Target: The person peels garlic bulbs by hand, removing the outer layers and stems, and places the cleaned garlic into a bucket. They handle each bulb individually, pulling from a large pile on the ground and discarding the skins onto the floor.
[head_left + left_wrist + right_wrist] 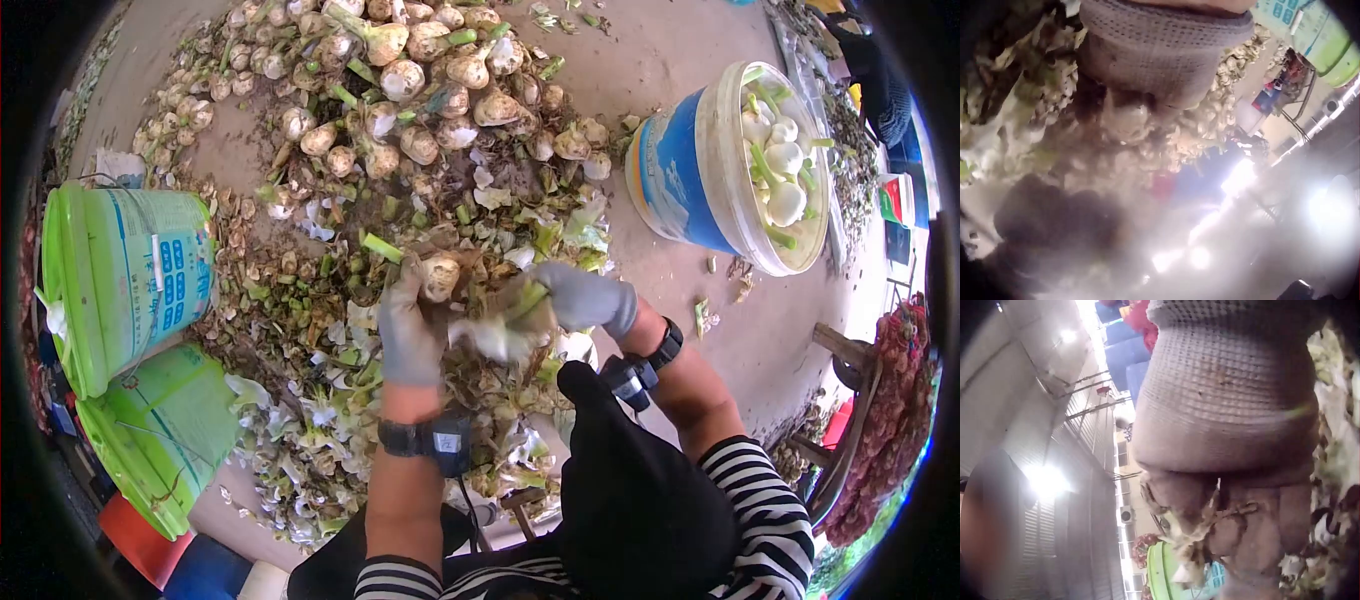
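Observation:
My gloved left hand (408, 335) grips a garlic bulb (440, 278) with a dirty, brown-specked skin, its cut green stem (382, 248) poking out at the upper left. To its right, my gloved right hand (585, 298) has its fingers curled on dry garlic husk (528, 300), with a pale, motion-blurred piece (492, 338) just below. Husk strips (1194, 540) also hang at the right hand's fingers in the right wrist view. The left wrist view shows the glove cuff (1160, 50), with the fingers mostly hidden and blurred.
Unpeeled garlic bulbs (420, 145) lie heaped ahead on the floor. Peelings and stem ends (300, 400) spread beneath my hands. A blue-and-white bucket (680, 170) with white, stemmed garlic (785, 160) stands at right. Two green buckets (165, 270) lie at left; red net sacks (890, 410) hang far right.

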A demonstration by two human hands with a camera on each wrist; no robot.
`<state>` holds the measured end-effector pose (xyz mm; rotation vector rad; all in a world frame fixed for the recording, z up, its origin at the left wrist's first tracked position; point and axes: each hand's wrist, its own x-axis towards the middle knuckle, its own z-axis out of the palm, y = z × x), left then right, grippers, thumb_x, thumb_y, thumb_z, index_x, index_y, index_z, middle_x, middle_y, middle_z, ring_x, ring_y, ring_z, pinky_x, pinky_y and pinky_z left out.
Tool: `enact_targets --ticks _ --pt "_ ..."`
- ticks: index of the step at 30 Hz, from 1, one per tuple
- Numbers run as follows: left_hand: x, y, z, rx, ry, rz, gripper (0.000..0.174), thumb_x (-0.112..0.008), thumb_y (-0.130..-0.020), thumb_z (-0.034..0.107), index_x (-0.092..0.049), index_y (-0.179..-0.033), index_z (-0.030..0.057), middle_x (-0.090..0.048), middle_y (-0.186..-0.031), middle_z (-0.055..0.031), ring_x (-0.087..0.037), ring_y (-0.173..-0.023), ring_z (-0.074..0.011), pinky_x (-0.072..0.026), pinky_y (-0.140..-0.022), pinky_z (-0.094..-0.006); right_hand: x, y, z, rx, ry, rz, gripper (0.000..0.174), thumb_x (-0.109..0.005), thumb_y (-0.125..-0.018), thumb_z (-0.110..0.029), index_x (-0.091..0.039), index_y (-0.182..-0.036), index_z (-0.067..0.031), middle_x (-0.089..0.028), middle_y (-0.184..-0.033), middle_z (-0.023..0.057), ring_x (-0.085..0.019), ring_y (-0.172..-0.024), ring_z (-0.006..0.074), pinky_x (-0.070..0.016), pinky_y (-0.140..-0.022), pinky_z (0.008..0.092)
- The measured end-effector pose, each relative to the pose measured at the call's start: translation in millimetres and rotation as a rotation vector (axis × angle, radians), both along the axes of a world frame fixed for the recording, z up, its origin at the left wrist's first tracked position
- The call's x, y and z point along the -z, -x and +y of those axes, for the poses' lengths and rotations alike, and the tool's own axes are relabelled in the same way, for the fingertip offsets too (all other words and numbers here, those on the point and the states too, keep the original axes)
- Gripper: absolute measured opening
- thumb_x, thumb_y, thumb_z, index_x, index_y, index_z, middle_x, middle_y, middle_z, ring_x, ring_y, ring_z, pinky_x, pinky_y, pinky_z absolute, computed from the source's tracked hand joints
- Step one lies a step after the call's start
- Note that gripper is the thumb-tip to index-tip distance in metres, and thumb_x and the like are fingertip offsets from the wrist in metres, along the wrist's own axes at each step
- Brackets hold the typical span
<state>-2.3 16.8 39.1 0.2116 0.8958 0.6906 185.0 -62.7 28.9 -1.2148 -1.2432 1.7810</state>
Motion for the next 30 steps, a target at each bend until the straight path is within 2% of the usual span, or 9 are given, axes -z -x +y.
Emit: enact_targets --ticks 2,4,8,13,18,19,20,22,30 --pt "15 9 -5 0.114 -0.279 0.075 0.036 -0.055 -0.090 0.017 -0.049 -0.120 -0.0002 -0.059 -0.105 -0.0109 -0.059 -0.093 -0.0202 -0.0498 -0.080 -0.0352 -26 -3 11 -0.055 0.134 -0.305 0.034 -0.066 -0.079 -0.033 -0.067 -0.094 -0.0032 -0.066 -0.074 0.0115 -0.062 -0.064 0.0209 -0.0484 -0.059 0.0331" --pt "6 -2 -14 0.099 -0.355 0.173 0.037 -0.057 -0.088 0.015 -0.048 -0.120 -0.0012 -0.059 -0.105 -0.0101 -0.059 -0.093 -0.0194 -0.0494 -0.080 -0.0334 -13 3 10 0.135 -0.253 -0.631 0.036 -0.067 -0.078 -0.037 -0.066 -0.093 -0.0050 -0.061 -0.068 0.0173 -0.060 -0.060 0.0309 -0.0474 -0.057 0.0368" --pt "-3 -2 -20 0.041 -0.342 0.117 0.039 -0.062 -0.085 0.010 -0.049 -0.118 -0.0028 -0.059 -0.106 -0.0091 -0.059 -0.092 -0.0187 -0.0477 -0.083 -0.0310 -6 14 16 0.148 -0.368 -0.691 0.032 -0.065 -0.074 -0.032 -0.064 -0.079 -0.0001 -0.056 -0.061 0.0217 -0.058 -0.062 0.0384 -0.0473 -0.057 0.0417" --pt "6 11 -18 0.109 -0.331 -0.035 0.038 -0.059 -0.087 0.018 -0.050 -0.118 -0.0025 -0.058 -0.109 -0.0111 -0.059 -0.094 -0.0218 -0.0469 -0.087 -0.0357 -12 0 12 0.052 -0.010 -0.310 0.017 -0.067 -0.070 -0.013 -0.067 -0.083 -0.0019 -0.061 -0.062 0.0142 -0.062 -0.059 0.0252 -0.0478 -0.056 0.0348" --pt "12 14 -16 -0.018 -0.252 -0.064 0.035 -0.049 -0.093 0.025 -0.051 -0.115 -0.0022 -0.057 -0.115 -0.0168 -0.056 -0.109 -0.0288 -0.0431 -0.096 -0.0425 18 -27 -24 0.603 0.154 0.279 0.039 -0.069 -0.075 -0.025 -0.063 -0.102 0.0024 -0.065 -0.092 0.0107 -0.062 -0.072 0.0190 -0.0508 -0.061 0.0301" --pt "17 20 -13 -0.022 -0.207 -0.051 0.034 -0.047 -0.094 0.024 -0.051 -0.115 -0.0026 -0.055 -0.119 -0.0184 -0.055 -0.111 -0.0295 -0.0431 -0.097 -0.0431 11 -39 -27 0.541 0.227 0.789 0.049 -0.067 -0.076 -0.024 -0.055 -0.116 0.0028 -0.061 -0.103 0.0134 -0.062 -0.079 0.0190 -0.0501 -0.069 0.0274" --pt "19 23 -15 -0.022 -0.205 -0.050 0.034 -0.047 -0.094 0.024 -0.051 -0.115 -0.0026 -0.055 -0.119 -0.0184 -0.055 -0.111 -0.0295 -0.0431 -0.097 -0.0431 9 -43 -24 0.542 0.228 0.790 0.049 -0.067 -0.076 -0.024 -0.055 -0.116 0.0028 -0.061 -0.103 0.0134 -0.062 -0.079 0.0190 -0.0501 -0.069 0.0274" --pt "14 23 -14 -0.034 -0.169 -0.162 0.035 -0.048 -0.094 0.024 -0.050 -0.115 -0.0035 -0.055 -0.118 -0.0186 -0.056 -0.109 -0.0299 -0.0446 -0.095 -0.0423 -10 -47 -8 0.316 -0.102 -0.041 0.056 -0.065 -0.077 -0.019 -0.047 -0.125 0.0026 -0.059 -0.108 0.0140 -0.061 -0.083 0.0202 -0.0486 -0.077 0.0277" --pt "0 21 -22 0.052 -0.358 -0.046 0.037 -0.053 -0.092 0.023 -0.049 -0.113 -0.0071 -0.060 -0.105 -0.0166 -0.060 -0.096 -0.0238 -0.0473 -0.087 -0.0349 -21 21 11 0.214 0.033 -0.150 0.038 -0.059 -0.082 -0.018 -0.055 -0.116 -0.0008 -0.062 -0.106 0.0199 -0.062 -0.098 0.0229 -0.0470 -0.084 0.0319"
